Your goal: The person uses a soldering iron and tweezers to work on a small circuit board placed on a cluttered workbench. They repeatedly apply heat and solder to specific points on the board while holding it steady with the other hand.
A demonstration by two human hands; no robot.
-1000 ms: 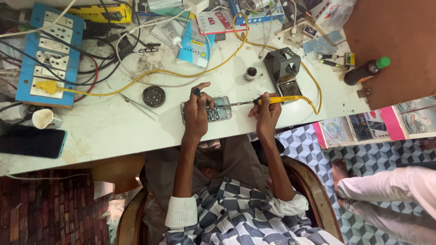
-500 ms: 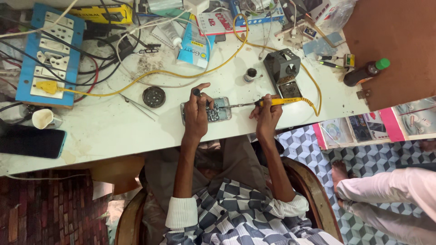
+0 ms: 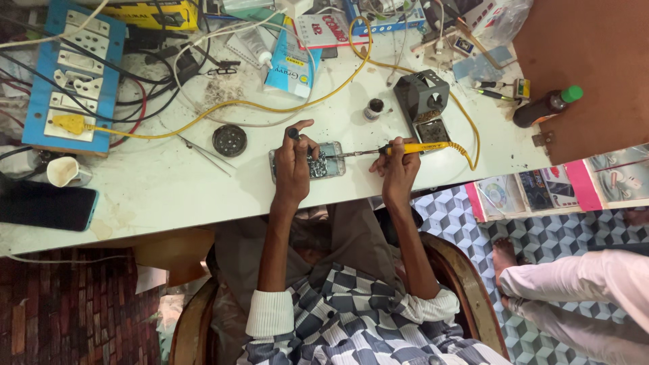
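Nothing shifted: left hand (image 3: 293, 164) steadies phone (image 3: 323, 160), right hand (image 3: 399, 166) holds soldering iron (image 3: 412, 147).

The right hand (image 3: 397, 165) has tilted the yellow soldering iron (image 3: 412, 147) slightly, its tip nearer the opened phone (image 3: 324, 162).

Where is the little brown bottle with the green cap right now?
In the head view, the brown bottle lies on its side at the far right end of the white table, right of the black soldering iron stand.
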